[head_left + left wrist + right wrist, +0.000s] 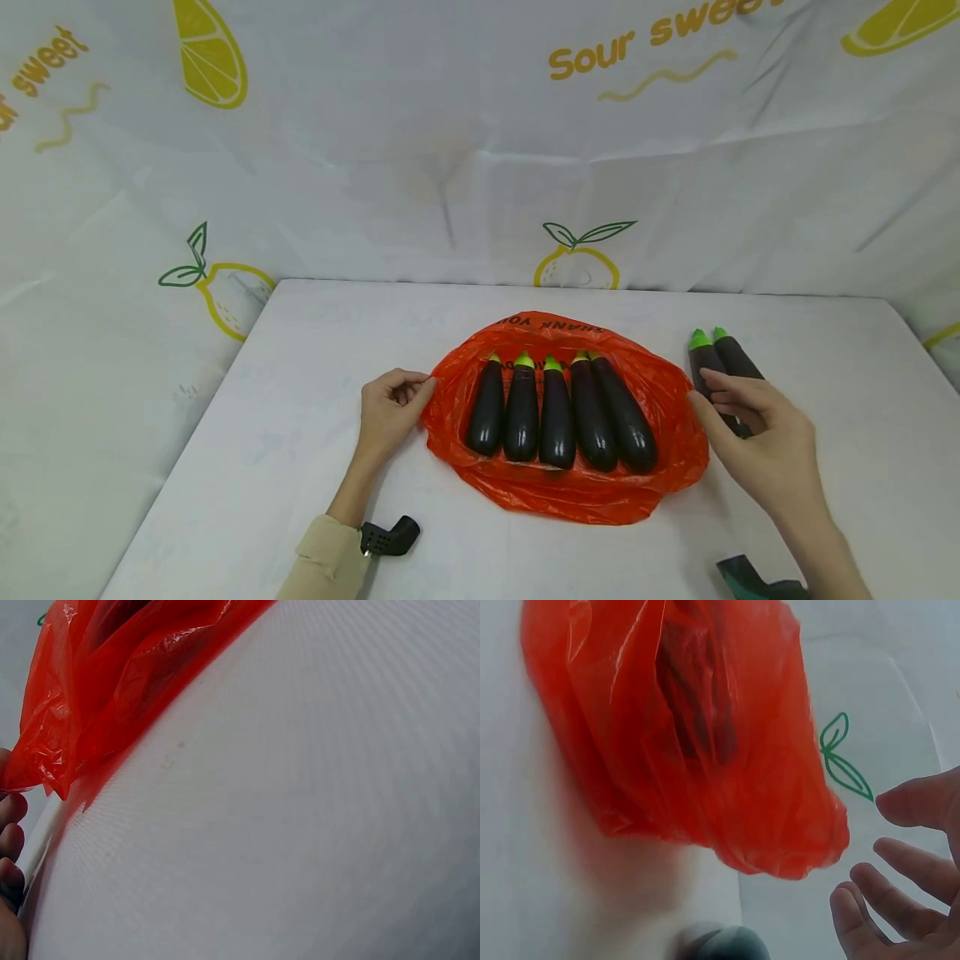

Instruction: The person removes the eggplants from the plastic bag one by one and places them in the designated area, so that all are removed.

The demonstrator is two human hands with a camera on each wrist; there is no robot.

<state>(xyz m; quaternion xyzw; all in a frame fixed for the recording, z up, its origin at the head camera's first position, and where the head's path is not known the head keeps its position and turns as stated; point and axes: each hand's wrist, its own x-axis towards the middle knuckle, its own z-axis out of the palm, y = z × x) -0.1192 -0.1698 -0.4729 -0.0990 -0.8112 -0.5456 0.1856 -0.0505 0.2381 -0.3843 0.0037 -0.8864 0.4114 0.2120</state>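
A red plastic bag (555, 500) lies spread open on the table, with several dark eggplants (557, 421) side by side on it, green stem ends toward the back. My left hand (392, 408) pinches the bag's left edge between thumb and forefinger, the other fingers curled; the left wrist view shows the gathered red plastic (52, 750) at the fingertips. At the bag's right edge, my right hand (776, 442) has its fingers loosely spread. In the right wrist view its fingertips (892, 810) stand apart from the bag (772, 810). Two more eggplants (738, 354) lie beyond that hand, partly hidden by it.
The white table (300, 350) runs back to a white hanging sheet (360, 167) printed with lemons and lettering. Black wrist devices show on both arms, the left one (392, 536) below a beige sleeve (322, 558). A blurred dark rounded end (724, 946) sits low in the right wrist view.
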